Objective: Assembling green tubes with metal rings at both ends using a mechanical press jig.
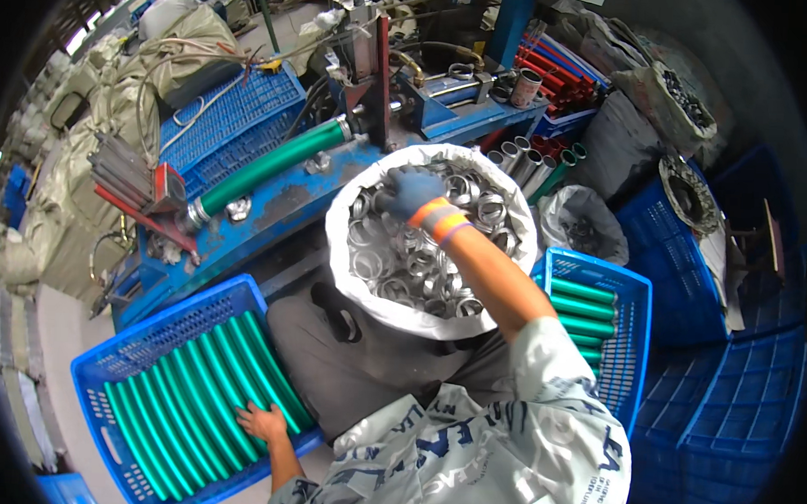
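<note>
Gloved right hand (pixel 410 191) reaches into ring sack (pixel 342 215); left hand (pixel 262 421) grips crate (pixel 101 365).

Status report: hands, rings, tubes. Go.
Right hand, gloved, down in white sack of metal rings; grip unclear. Left hand, bare, flat on green tubes in blue crate. Nothing in the way.

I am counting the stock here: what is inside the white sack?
The white sack is filled with shiny metal rings. The gloved right hand reaches into them at the top. Deeper layers and the bottom are covered by the upper rings.
</note>
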Demonstrator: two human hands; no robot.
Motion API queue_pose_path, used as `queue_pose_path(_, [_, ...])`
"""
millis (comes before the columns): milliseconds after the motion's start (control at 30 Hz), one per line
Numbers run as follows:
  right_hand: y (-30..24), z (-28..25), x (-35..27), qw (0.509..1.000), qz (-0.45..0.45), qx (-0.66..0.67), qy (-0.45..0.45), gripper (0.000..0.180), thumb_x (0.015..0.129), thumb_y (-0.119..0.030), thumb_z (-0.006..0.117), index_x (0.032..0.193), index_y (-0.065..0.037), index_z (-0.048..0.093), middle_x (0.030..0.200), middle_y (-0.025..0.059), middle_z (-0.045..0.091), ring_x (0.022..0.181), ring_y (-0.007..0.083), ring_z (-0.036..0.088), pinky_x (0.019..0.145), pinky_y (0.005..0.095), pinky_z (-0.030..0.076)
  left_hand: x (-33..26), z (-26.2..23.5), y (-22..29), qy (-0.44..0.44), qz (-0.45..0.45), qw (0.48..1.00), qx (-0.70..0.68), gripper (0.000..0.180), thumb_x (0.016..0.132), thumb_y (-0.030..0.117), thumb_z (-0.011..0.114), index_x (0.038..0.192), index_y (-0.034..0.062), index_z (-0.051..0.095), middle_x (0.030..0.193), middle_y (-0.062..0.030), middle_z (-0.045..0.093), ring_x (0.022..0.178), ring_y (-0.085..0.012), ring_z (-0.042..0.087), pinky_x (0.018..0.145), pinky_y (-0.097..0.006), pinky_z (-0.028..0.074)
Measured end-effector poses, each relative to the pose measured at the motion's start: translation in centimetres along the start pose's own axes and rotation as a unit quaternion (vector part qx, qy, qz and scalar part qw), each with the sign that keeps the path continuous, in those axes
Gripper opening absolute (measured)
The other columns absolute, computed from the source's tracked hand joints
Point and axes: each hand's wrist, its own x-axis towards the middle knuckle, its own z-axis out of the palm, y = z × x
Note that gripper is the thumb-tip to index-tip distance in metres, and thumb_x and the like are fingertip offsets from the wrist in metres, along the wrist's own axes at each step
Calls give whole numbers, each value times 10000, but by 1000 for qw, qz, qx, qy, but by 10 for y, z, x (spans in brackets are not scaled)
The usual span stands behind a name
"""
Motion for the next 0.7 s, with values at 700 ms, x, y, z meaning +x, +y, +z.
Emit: queue_pose_path(700, [-49, -43, -77, 975, -131, -10, -179, 436, 958, -492, 772, 1242, -188, 902, 1322, 191, 857, 1178, 411, 833, 1085, 557, 632, 0, 18, -43, -4, -42, 999, 29, 808, 910, 450, 931, 1579, 85, 662, 1844, -291, 385, 1674, -525, 384, 1303, -702, 429])
